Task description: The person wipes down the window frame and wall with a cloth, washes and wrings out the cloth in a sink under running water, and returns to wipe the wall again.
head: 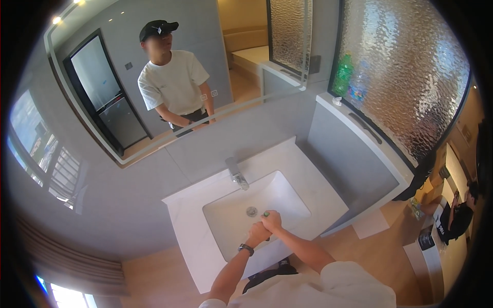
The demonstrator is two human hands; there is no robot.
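Observation:
Over the near part of the white sink basin (pixel 231 223), my left hand (pixel 259 233), with a dark wristwatch (pixel 246 249) on its wrist, presses against my right hand (pixel 272 221). My right fingers are closed on a small green object (pixel 266 214) that shows at the top of the fist; what it is cannot be told. A dark bit (pixel 267 239) shows below the hands. Whether my left hand grips anything is hidden. Beyond the hands lie a round metal drain (pixel 251 211) and a chrome faucet (pixel 239 178), with no water visibly running.
A pale countertop (pixel 185 231) surrounds the basin below a wall mirror (pixel 185 77). At right, a ledge (pixel 348 115) with crumpled tissue (pixel 337 101) and a dark handle-like item (pixel 365 128) runs beside textured glass; a green plastic bottle (pixel 342 75) stands there. Another person (pixel 454 219) sits far right.

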